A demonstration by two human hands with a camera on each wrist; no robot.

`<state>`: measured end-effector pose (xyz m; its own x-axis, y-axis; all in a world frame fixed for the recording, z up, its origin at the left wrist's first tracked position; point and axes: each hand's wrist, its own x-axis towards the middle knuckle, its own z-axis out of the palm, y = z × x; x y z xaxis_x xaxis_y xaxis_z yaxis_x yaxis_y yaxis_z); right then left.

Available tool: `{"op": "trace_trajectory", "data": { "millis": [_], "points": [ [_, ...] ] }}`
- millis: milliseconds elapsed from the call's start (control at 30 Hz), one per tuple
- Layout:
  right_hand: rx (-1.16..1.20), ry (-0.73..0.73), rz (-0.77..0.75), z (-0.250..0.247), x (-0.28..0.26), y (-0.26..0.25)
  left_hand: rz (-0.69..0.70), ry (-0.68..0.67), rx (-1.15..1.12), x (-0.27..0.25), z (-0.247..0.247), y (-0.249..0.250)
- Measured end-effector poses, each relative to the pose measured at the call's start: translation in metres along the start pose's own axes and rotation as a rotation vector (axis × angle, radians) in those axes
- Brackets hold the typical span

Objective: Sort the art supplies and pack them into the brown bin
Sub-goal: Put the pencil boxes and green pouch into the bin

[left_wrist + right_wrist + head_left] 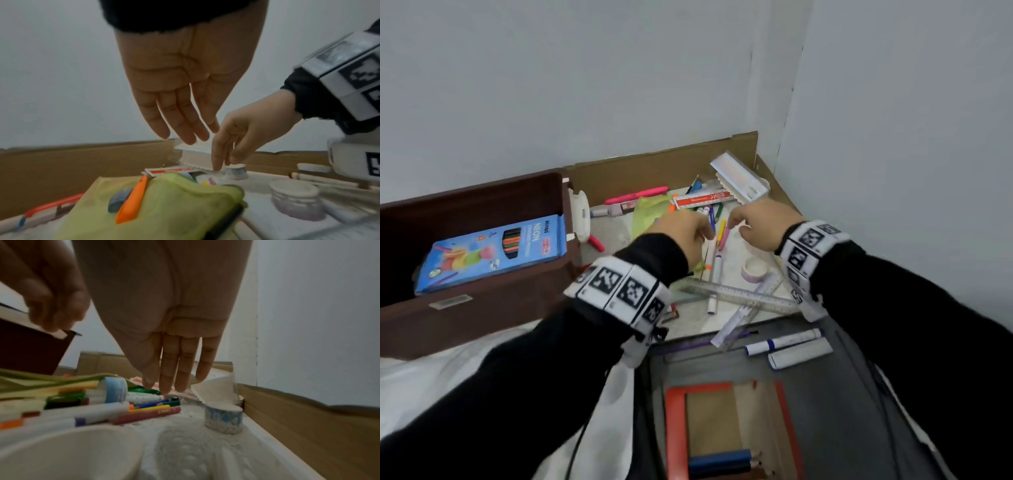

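Observation:
The brown bin (465,318) stands at the left with a blue neon pencil box (493,250) in it. Right of it, a cardboard tray (654,171) holds a pile of coloured markers (717,233) (148,412), a green pouch (164,203) and a red-and-white box (702,199). My left hand (705,234) (185,131) hovers over the pouch with straight fingers and holds nothing. My right hand (734,228) (174,382) points straight fingers down, and their tips touch the markers beside the red-and-white box (170,170). It grips nothing.
Tape rolls (755,269) (224,417) and crossed clear rulers (739,294) lie near the tray's right side. A white packet (739,176) leans in the far corner. A grey case (825,411) with white markers (784,342) sits in front. Walls close the back and right.

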<state>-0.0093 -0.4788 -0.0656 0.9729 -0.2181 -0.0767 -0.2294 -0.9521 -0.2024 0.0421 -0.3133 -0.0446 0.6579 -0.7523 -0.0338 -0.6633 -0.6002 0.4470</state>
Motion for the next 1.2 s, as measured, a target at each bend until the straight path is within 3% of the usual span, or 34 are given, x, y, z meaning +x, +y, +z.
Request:
{"op": "trace_trajectory", "data": {
  "millis": [200, 400, 600, 833, 1200],
  "points": [
    [-0.131, -0.22, -0.003, 0.014, 0.04, -0.003, -0.097, -0.082, 0.072, 0.054, 0.001, -0.009],
    [-0.32, -0.111, -0.117, 0.023, 0.043, 0.001, -0.129, -0.139, 0.13, 0.064, 0.025, -0.011],
    [-0.056, -0.033, -0.02, 0.006, 0.026, 0.02, -0.119, -0.269, 0.329, 0.078, 0.041, -0.001],
    [0.207, 0.087, 0.039, -0.016, -0.021, 0.032, -0.156, -0.24, 0.482, 0.094, 0.053, 0.011],
    [0.533, 0.197, 0.032, -0.022, -0.107, 0.015, -0.155, -0.186, 0.405, 0.083, 0.054, 0.01]
  ]
}}
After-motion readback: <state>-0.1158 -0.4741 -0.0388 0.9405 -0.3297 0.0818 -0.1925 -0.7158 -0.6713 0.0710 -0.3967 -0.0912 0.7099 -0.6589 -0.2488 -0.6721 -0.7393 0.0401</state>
